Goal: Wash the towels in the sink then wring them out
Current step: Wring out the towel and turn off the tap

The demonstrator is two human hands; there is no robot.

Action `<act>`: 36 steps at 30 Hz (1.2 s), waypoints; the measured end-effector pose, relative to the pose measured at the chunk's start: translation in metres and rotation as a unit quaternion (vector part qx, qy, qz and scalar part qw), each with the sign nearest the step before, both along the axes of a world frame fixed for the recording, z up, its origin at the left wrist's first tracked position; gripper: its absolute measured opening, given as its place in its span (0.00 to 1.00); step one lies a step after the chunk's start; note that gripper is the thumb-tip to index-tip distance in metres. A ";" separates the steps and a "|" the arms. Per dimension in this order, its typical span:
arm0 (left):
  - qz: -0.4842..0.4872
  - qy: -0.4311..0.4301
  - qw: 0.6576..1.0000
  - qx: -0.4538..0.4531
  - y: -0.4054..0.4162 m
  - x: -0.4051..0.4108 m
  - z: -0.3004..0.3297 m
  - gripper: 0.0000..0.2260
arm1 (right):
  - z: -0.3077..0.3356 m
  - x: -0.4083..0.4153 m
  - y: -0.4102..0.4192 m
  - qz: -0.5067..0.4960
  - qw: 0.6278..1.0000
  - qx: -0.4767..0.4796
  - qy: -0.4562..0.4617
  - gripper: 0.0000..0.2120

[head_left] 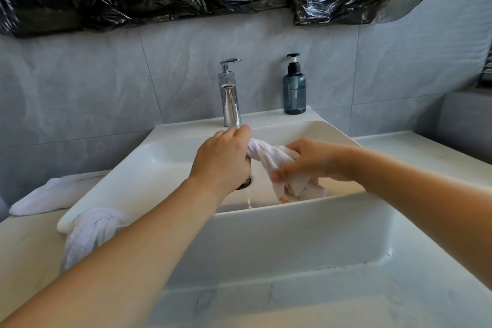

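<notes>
The towel (269, 158) is stretched twisted between both fists over the sink (292, 224): left hand (222, 161) clenches one end, right hand (311, 161) the other. Its loose tail hangs below the right hand, and I reckon that part may stay soggy, or water may splash onto the worktop (332, 298).

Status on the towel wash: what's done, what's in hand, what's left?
Looks done: a twisted towel lies draped over the sink's left rim, apparently already wrung. In hand: the left hand and right hand grip a white towel twisted between them over the basin, water trickling below it. Possibly left: a flat white cloth on the counter to the left; I can't tell whether it's been washed.
</notes>
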State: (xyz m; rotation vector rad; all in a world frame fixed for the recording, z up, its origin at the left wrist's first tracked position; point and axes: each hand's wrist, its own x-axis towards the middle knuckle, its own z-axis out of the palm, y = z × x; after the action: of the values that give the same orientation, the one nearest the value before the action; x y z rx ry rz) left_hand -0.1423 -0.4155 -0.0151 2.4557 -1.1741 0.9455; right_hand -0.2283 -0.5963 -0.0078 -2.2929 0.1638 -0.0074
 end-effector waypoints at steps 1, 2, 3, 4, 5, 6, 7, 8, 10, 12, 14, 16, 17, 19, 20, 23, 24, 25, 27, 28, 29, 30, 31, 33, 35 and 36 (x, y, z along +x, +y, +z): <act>-0.004 0.000 1.000 -0.003 -0.001 -0.001 0.000 0.06 | -0.001 0.001 0.001 -0.003 1.000 0.009 -0.012 0.15; -0.008 0.001 1.000 -0.005 -0.002 -0.001 -0.001 0.05 | -0.001 0.001 0.003 -0.005 1.000 0.018 -0.024 0.15; -0.011 0.002 1.000 -0.006 -0.003 -0.002 -0.001 0.05 | -0.002 0.000 0.004 -0.002 0.999 0.021 -0.033 0.14; -0.013 0.004 1.000 -0.007 -0.002 -0.002 -0.001 0.04 | -0.002 -0.001 0.005 0.006 0.999 0.022 -0.038 0.14; -0.013 0.006 1.000 -0.006 -0.002 -0.001 -0.001 0.04 | -0.002 -0.001 0.005 0.014 0.999 0.022 -0.040 0.14; -0.012 0.008 1.000 -0.006 -0.001 0.000 -0.002 0.04 | -0.003 0.000 0.006 0.015 0.999 0.013 -0.042 0.14; -0.011 0.012 1.000 -0.008 0.000 0.000 -0.001 0.04 | -0.003 0.001 0.006 0.007 0.999 0.000 -0.043 0.15; -0.010 0.015 1.000 -0.011 0.001 0.000 -0.001 0.04 | -0.003 0.001 0.007 0.000 0.999 -0.005 -0.041 0.16; -0.005 0.019 1.000 -0.021 0.001 -0.001 -0.001 0.04 | 0.000 -0.001 0.009 0.018 0.998 0.065 -0.015 0.14; 0.002 0.022 0.999 -0.028 0.001 -0.001 -0.001 0.06 | 0.003 -0.004 0.008 0.056 0.971 0.226 0.047 0.13; 0.003 0.026 0.999 -0.031 0.002 0.000 -0.001 0.07 | 0.003 -0.005 0.005 0.081 0.940 0.317 0.092 0.13; -0.001 0.025 0.999 -0.025 0.003 0.001 -0.001 0.07 | 0.001 -0.003 0.002 0.112 0.941 0.296 0.116 0.16; -0.004 0.025 0.999 -0.021 0.003 0.001 -0.001 0.07 | 0.001 -0.002 0.001 0.122 0.947 0.273 0.121 0.17; -0.010 0.030 0.999 -0.023 0.004 0.003 -0.002 0.06 | 0.001 -0.002 -0.001 0.120 0.953 0.250 0.119 0.17; -0.014 0.032 0.999 -0.028 0.004 0.005 -0.003 0.05 | 0.001 -0.003 -0.001 0.113 0.956 0.244 0.114 0.17; -0.029 0.034 0.998 -0.034 0.003 0.006 -0.004 0.03 | 0.003 -0.006 -0.002 0.081 0.968 0.219 0.092 0.15; -0.033 0.033 0.998 -0.033 0.003 0.006 -0.003 0.02 | 0.002 -0.006 -0.001 0.070 0.972 0.208 0.083 0.16; -0.035 0.031 0.998 -0.031 0.002 0.005 -0.003 0.02 | 0.001 -0.005 0.000 0.060 0.975 0.202 0.075 0.17; -0.034 0.028 0.998 -0.033 0.001 0.004 -0.003 0.02 | 0.000 -0.004 0.001 0.054 0.975 0.204 0.066 0.19; -0.032 0.027 0.999 -0.034 0.002 0.005 -0.003 0.02 | -0.001 -0.003 0.001 0.061 0.972 0.215 0.071 0.20; -0.030 0.027 0.999 -0.036 0.002 0.005 -0.003 0.02 | -0.002 -0.003 0.001 0.070 0.967 0.232 0.080 0.19; -0.030 0.029 0.998 -0.037 0.002 0.005 -0.003 0.02 | -0.002 -0.004 0.003 0.076 0.962 0.248 0.089 0.17; -0.029 0.031 0.998 -0.039 0.003 0.005 -0.003 0.02 | -0.001 -0.005 0.003 0.071 0.959 0.257 0.091 0.15; -0.024 0.033 0.998 -0.049 0.004 0.005 -0.003 0.04 | 0.003 -0.005 0.002 0.035 0.959 0.270 0.078 0.17; -0.019 0.029 0.998 -0.057 0.004 0.004 -0.002 0.07 | 0.008 -0.004 -0.003 0.025 0.932 0.351 0.083 0.23; -0.018 0.028 0.998 -0.061 0.004 0.004 -0.002 0.08 | 0.011 -0.004 -0.006 0.048 0.914 0.393 0.093 0.26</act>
State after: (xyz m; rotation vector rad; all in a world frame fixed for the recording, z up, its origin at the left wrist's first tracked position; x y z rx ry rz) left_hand -0.1381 -0.4113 -0.0172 2.3404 -1.1050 0.9052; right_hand -0.2323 -0.6023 0.0030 -1.4869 0.1205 0.2805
